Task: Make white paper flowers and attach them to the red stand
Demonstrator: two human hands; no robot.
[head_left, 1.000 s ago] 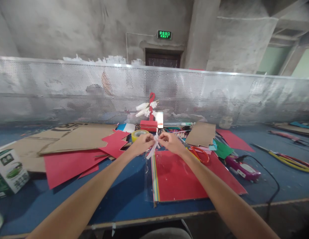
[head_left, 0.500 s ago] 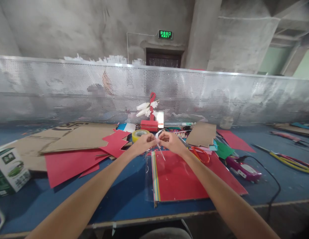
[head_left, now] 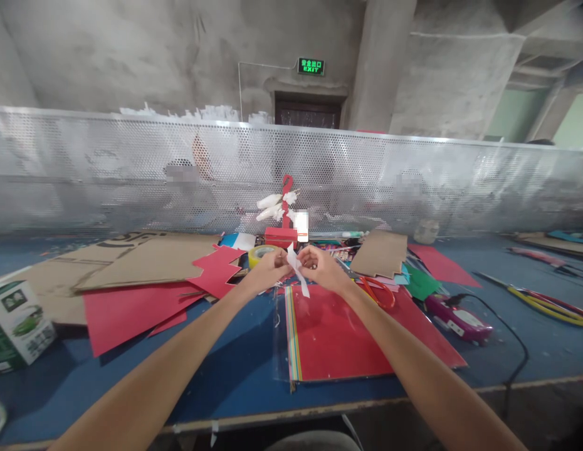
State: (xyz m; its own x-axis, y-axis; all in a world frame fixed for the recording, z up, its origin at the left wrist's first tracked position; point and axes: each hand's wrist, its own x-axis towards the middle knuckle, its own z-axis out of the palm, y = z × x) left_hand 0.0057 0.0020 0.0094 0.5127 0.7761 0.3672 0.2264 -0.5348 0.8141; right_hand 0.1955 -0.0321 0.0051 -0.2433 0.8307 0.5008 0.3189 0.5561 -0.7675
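Note:
Between my two hands, a narrow white paper strip (head_left: 298,270) is held up over the table, its upper end rising above the fingers and its lower end hanging. My left hand (head_left: 273,268) pinches it from the left side. From the right, my right hand (head_left: 318,266) has its fingers bent and closed at the strip's edge. Below them lies a clear packet of red paper sheets (head_left: 343,338) with coloured strips along its left side. Behind the hands stands a red paper piece with a hook (head_left: 286,216), with white paper flowers (head_left: 270,207) on it.
Yellow tape (head_left: 258,254) lies behind my left hand. Cardboard (head_left: 150,263) and red paper (head_left: 136,313) spread left, near a carton (head_left: 19,322). Right are orange-handled scissors (head_left: 378,291), a purple corded device (head_left: 461,319) and yellow-and-red-handled scissors (head_left: 540,300). A perforated metal screen (head_left: 131,169) stands behind.
The white strip has turned and now shows its broad face, with its upper end standing above the fingers. Both hands have shifted only slightly.

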